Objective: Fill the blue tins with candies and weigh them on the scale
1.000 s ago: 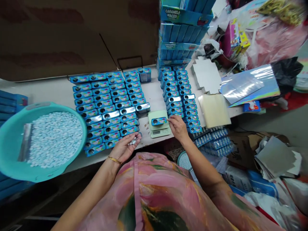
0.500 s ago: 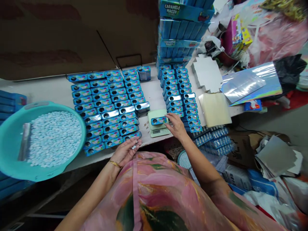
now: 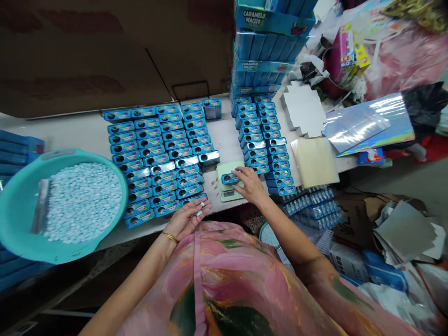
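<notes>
The small blue box (image 3: 229,178) lies on the pale green scale (image 3: 232,196), label side up, in front of you. Your right hand (image 3: 250,184) reaches over its right end, with the thumb on the near side and the other fingers on the far side, hiding part of the label. You can't tell from here if those fingers are squeezing the box or just sitting around it.

Your left hand (image 3: 185,217) is turned up, near your tummy and the edge of the surface (image 3: 224,133). Its fingers curl loosely and hold some little white sweets (image 3: 199,213); at least two show. A gold bracelet (image 3: 170,236) is on that wrist.

To the left of the scale stand rows of blue boxes (image 3: 157,182), set close together. More blue boxes (image 3: 250,137) are lined up just past your right hand, and a tall stack of display packs (image 3: 262,51) stands behind them.

Far to your left is a big teal tub (image 3: 70,255), with lots of pale blue sweets (image 3: 84,200) and a metal scoop (image 3: 42,205) inside. On the right are cream sheets (image 3: 314,162), white card (image 3: 304,109) and shiny sheets (image 3: 371,123).
</notes>
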